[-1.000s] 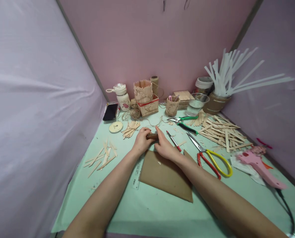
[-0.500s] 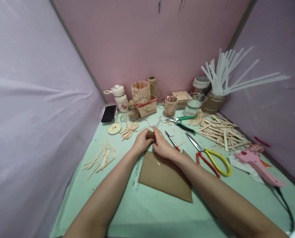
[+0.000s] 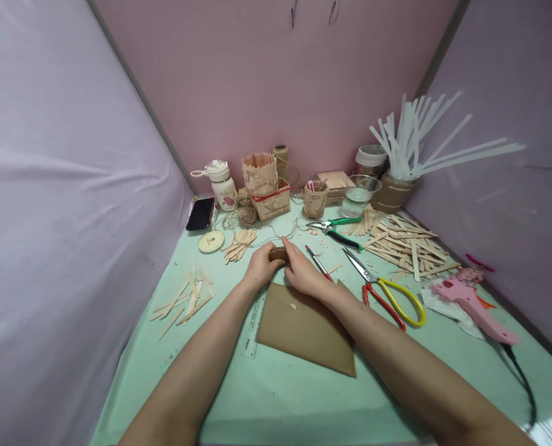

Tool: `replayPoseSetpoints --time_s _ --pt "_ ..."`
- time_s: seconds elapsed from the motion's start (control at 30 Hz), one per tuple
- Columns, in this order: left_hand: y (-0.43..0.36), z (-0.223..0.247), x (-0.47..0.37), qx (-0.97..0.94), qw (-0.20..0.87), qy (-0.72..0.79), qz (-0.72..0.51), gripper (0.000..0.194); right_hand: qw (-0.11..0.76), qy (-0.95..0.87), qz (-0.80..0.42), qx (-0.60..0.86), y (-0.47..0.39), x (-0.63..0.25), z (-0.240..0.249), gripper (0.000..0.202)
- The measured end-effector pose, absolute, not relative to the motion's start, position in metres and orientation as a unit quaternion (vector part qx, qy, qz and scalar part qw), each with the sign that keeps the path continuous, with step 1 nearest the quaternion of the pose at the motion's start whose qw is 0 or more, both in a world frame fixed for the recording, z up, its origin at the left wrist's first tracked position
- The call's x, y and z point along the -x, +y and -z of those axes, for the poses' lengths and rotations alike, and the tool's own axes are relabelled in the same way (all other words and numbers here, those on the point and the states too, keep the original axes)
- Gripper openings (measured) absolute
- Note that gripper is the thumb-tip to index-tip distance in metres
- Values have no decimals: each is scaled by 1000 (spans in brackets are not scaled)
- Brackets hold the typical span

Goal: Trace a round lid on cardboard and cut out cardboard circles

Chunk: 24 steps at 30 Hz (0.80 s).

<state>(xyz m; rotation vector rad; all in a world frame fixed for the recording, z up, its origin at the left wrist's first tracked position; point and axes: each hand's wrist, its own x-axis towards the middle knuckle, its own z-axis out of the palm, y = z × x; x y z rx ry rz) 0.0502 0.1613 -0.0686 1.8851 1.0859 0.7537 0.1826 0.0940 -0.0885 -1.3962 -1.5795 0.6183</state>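
Note:
Between my two hands is a small curved brown cardboard piece point(image 3: 279, 253), gripped from both sides. My left hand point(image 3: 259, 266) has its fingers closed round the piece's left end. On the right end, my right hand point(image 3: 301, 270) presses with fingers and thumb. A flat brown cardboard sheet point(image 3: 306, 328) lies just below my hands, with a small wood chip on it, partly covered by my right forearm. The clear ruler point(image 3: 252, 331) sticks out along the sheet's left edge. Right of my hands rests a red and silver pen point(image 3: 319, 263).
Large scissors point(image 3: 373, 282) and green-handled pruners point(image 3: 334, 229) lie on the right, near piled wooden sticks point(image 3: 406, 244) and a pink glue gun point(image 3: 475, 306). Loose sticks point(image 3: 192, 297) are at left. Behind stand a bottle point(image 3: 222, 186), wooden containers point(image 3: 271, 198) and a water bowl point(image 3: 357, 198).
The whole view has shifted slightly, so the table items appear a little further left. My hands keep their hold on the small cardboard piece.

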Motion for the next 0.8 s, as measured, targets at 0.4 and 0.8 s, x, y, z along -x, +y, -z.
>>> replayPoseSetpoints --time_s 0.4,0.8 --pt "159 49 -34 -607 653 339 -302 50 599 -501 -239 577 99 -213 67 35" --pt "153 67 -45 -724 421 417 -352 14 496 -626 -249 548 89 -185 71 66"
